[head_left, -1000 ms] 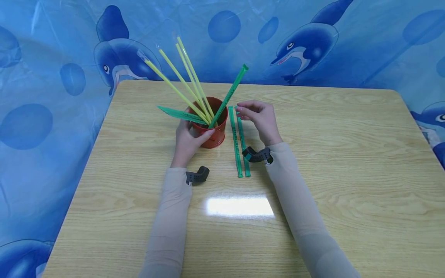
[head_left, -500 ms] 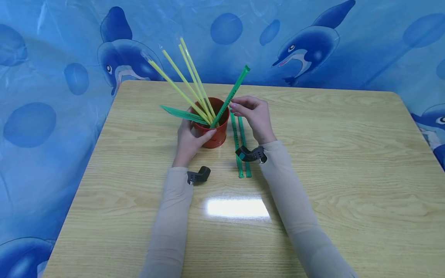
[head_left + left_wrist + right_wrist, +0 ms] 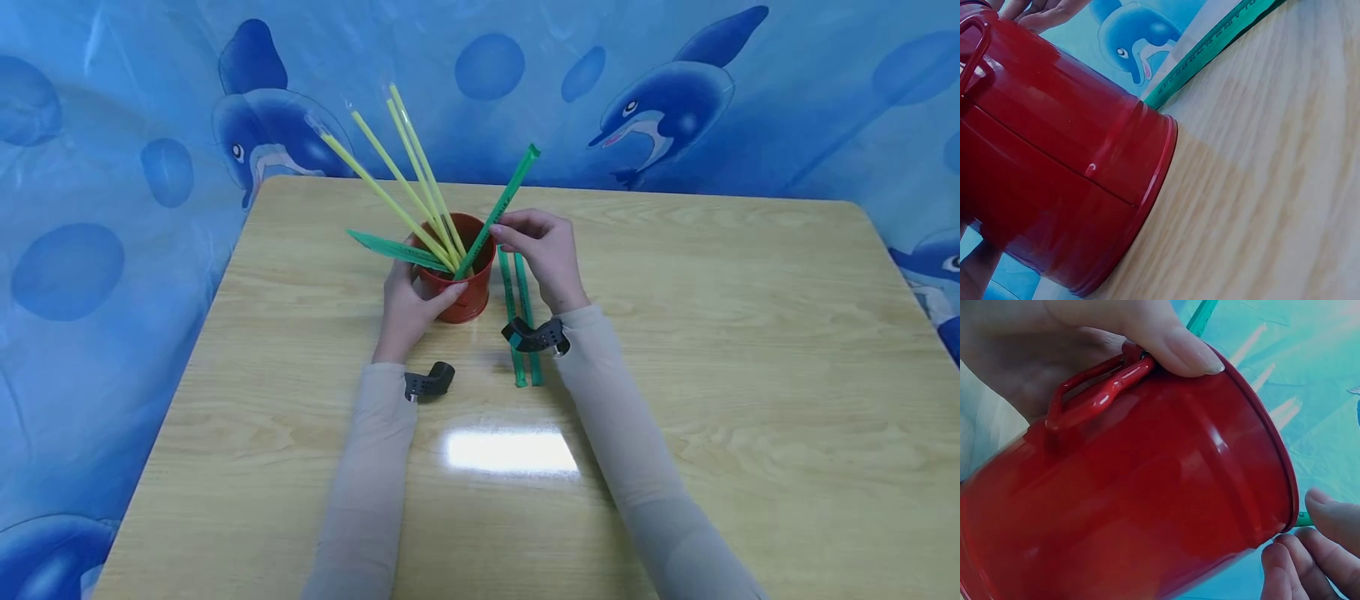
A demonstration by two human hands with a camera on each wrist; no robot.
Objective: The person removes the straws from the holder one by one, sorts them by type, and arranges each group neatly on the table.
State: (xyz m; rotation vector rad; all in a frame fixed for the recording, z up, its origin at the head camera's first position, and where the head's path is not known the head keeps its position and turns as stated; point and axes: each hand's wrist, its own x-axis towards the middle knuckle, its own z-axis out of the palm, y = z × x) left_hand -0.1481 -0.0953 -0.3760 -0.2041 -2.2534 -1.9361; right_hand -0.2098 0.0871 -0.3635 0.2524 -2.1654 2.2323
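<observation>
My left hand grips a small red metal bucket; its thumb lies near the rim in the right wrist view, over a looped handle. Several yellow straws in clear wrappers lean out of the bucket to the back left. One green-wrapped straw leans right, and another green strip tilts low over the left rim. At the right rim, my right hand pinches the right-leaning green straw between thumb and fingertips. In the right wrist view that hand's fingers surround a short green piece by the rim.
Two green-wrapped straws lie side by side on the wooden table, right of the bucket and partly under the right wrist. A wrist camera sits on that arm. Behind the table hangs a blue dolphin-print sheet.
My right hand has moved left from above the two lying straws to the green straw in the bucket. My left hand keeps its grip on the bucket.
</observation>
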